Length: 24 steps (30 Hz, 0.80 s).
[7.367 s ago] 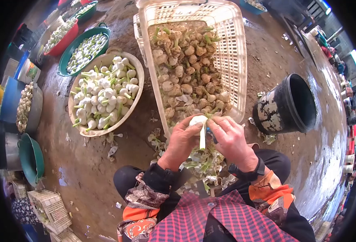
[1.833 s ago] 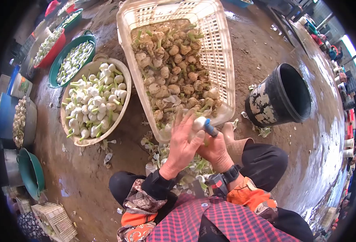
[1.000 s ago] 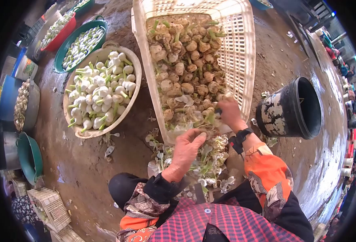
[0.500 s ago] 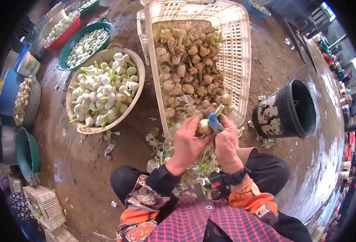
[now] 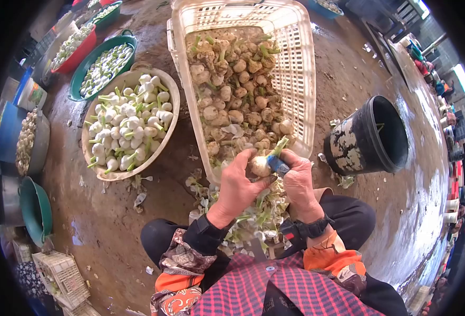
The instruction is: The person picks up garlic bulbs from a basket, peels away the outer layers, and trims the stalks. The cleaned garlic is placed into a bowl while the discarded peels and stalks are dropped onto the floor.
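Between my hands, over the near edge of the crate, is a garlic bulb (image 5: 260,166) with a short green stem pointing up and right. My left hand (image 5: 238,185) grips the bulb from the left, thumb below and fingers above. My right hand (image 5: 299,181) is closed at the stem side, and a blue wrapping (image 5: 278,165) on its thumb presses against the bulb's right side. Soil-stained garlic (image 5: 238,100) fills much of the white plastic crate (image 5: 294,68) just beyond. Peeled skins and leaves (image 5: 264,213) lie in a heap below my hands.
Left of the crate stands a round tub (image 5: 173,113) of clean white garlic. Farther back are a green basin (image 5: 78,84) and a red basin (image 5: 89,46), both holding garlic. A black bucket (image 5: 348,150) leans at the right. White crates (image 5: 64,276) sit at lower left.
The view has shifted, so the crate and tubs appear farther left. My right thumb has moved lower along the stem to the bulb's side, and the bulb is turned slightly.
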Available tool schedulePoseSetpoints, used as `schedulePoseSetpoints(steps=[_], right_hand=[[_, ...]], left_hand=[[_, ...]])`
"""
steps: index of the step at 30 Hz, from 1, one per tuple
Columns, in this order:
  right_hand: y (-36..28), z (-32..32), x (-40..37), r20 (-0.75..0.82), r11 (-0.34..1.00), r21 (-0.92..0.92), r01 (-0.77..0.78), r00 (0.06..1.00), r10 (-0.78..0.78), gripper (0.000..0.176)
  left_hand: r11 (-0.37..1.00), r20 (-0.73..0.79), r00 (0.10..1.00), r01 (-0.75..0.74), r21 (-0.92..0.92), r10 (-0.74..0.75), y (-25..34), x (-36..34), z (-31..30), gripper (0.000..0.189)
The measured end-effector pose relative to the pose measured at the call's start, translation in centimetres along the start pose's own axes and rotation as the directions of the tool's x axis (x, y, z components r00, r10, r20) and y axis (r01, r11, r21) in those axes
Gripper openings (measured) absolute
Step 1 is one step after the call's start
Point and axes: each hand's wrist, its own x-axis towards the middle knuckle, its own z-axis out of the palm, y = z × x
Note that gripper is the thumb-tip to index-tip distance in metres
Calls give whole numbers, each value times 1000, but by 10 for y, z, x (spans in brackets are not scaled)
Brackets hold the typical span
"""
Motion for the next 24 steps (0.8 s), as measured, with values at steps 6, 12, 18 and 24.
schedulePoseSetpoints(steps=[6,12,18,24], right_hand=[[-10,12,-2,-66,977,211,-39,996,54,7],[0,13,2,-64,903,-355,241,958,-281,11],[17,0,7,-57,857,509,-77,991,123,18],[58,-14,-3,294,562,-826,41,882,368,28]], left_hand=[[204,477,816,553,-808,-325,-8,6,-13,34],[392,192,818,448,-803,-542,8,-2,7,33],[262,390,852,488,-833,-349,-5,-2,-9,43],[164,379,872,442,-882,-310,-1,-1,-14,44]])
